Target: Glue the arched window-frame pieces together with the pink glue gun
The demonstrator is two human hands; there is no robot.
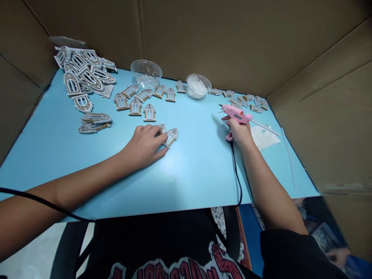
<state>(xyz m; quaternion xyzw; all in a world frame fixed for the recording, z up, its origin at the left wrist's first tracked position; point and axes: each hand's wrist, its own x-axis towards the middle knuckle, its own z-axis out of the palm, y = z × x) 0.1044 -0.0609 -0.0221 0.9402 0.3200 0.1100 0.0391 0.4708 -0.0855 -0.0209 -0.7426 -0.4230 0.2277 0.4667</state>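
In the head view my right hand [240, 131] is wrapped round the grip of a pink hot glue gun [235, 112], held above the right part of the table with its nozzle pointing left. A glue stick [265, 127] sticks out of its back end, and a black cord hangs from the grip. My left hand [147, 145] rests near the middle of the table, fingers curled over small arched window cutouts [172, 135] with white frames and gold sills. Two of these show by the fingertips, partly covered by them.
A heap of larger window cutouts [85, 71] lies at the back left. Several finished-looking small windows [149, 112] are spread behind my left hand. A clear tub [146, 71] and a tub of white fluff [197, 87] stand near the cardboard wall [232, 42]. A loose glue stick [288, 159] lies at right.
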